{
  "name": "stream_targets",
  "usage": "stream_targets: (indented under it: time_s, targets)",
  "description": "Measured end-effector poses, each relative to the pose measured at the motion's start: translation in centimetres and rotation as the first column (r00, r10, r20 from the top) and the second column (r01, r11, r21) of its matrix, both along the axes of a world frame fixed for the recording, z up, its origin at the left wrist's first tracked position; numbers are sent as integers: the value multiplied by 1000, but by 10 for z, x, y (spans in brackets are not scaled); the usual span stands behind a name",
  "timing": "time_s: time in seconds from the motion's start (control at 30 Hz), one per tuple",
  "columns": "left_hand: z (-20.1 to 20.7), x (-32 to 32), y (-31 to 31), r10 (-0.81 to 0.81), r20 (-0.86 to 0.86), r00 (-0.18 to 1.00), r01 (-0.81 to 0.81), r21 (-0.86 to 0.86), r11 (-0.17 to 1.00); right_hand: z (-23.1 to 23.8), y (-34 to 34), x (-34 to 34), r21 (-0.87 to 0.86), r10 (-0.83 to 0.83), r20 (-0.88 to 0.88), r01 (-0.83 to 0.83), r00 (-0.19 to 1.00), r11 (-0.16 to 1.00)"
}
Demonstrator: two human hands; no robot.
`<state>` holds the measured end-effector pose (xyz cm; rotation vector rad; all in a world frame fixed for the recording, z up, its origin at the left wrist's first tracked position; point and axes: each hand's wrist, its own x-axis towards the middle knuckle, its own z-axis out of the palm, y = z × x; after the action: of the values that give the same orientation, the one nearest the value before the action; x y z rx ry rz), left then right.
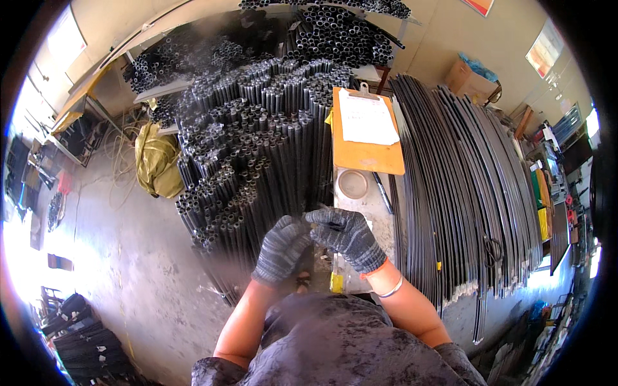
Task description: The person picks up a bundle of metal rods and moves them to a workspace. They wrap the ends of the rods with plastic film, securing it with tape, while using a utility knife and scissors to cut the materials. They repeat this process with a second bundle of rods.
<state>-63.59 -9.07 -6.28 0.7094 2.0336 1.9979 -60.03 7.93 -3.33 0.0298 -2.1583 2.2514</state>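
Grey knit covers both hands, which come together in front of the chest, the left hand (282,249) and the right hand (347,238) nearly meeting at the fingers. The left fingers curl in toward the thumb; the right fingers bend over toward the left hand, only slightly parted from their thumb. Whether anything small sits between them I cannot tell.

Just beyond and to the left of the left hand stand the tubes (257,145), dark, packed upright with their open ends up, in rows that step back toward the wall (434,38). The right hand is over the near part of the surface (380,235), a narrow pale strip between these tubes and the long dark rods (463,193), which lie side by side on the right.

On the surface, beyond the right hand, are a pale round dish (353,184) and, just to its right, a dark marker (382,193). Farther off lies an orange-brown clipboard (367,161) with a white sheet (367,122) under its clip.

A black looped tool (493,249) rests on the rods. An olive bag (158,159) sits left of the tubes. More stock (344,35) is piled lengthwise at the back, and a cardboard box (468,80) stands past the rods.
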Motion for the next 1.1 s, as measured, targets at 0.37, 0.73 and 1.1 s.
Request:
stream_targets:
  time_s: [0.37,0.73,1.1]
  targets:
    - [2,15,-3,-22,168,985,34,-69,997,4,-5,12,-29,-85,173,92,981,995]
    - [23,24,5,-77,430,900,-81,338,938,-16,2,19,216,-126,-12,125,992,968]
    - [40,8,12,104,-294,950,-130,-73,989,0,-8,22,479,-46,-208,143,977,866]
